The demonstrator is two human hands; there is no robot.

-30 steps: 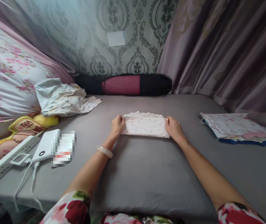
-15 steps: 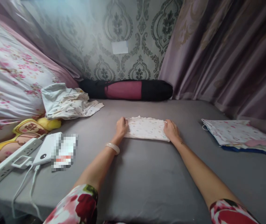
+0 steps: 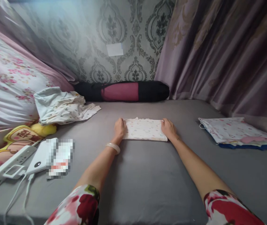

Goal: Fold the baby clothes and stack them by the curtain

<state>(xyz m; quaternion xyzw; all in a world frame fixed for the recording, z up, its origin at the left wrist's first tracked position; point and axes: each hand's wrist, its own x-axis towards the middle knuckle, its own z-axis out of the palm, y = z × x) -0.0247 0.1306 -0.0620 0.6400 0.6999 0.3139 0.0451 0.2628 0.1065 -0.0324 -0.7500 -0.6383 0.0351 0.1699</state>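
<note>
A white cloth garment (image 3: 145, 129) with a small print lies folded into a flat rectangle on the grey sheet (image 3: 152, 181). At its left end my left hand (image 3: 120, 128) is closed on the edge, thumb side inward. My right hand (image 3: 169, 128) grips the opposite end in the same way. Along the far edge the cloth is slightly ruffled. To the right rests a stack of folded clothes (image 3: 236, 129), printed white on top with blue at the bottom. Crumpled pale garments (image 3: 63, 106) lie in a heap at the left.
A black and dark-pink long bag (image 3: 121, 91) lies against the patterned wall. On the left are a white power strip (image 3: 9, 165), a white device (image 3: 42, 156) with cables, a blurred-out packet (image 3: 60, 159) and a yellow plush toy (image 3: 18, 134). Purple curtains (image 3: 205, 47) hang at the right.
The far edge of the cloth has been turned over and lies straighter and flatter, with less ruffle showing. Both hands keep hold of its ends. The whole view has shifted slightly.
</note>
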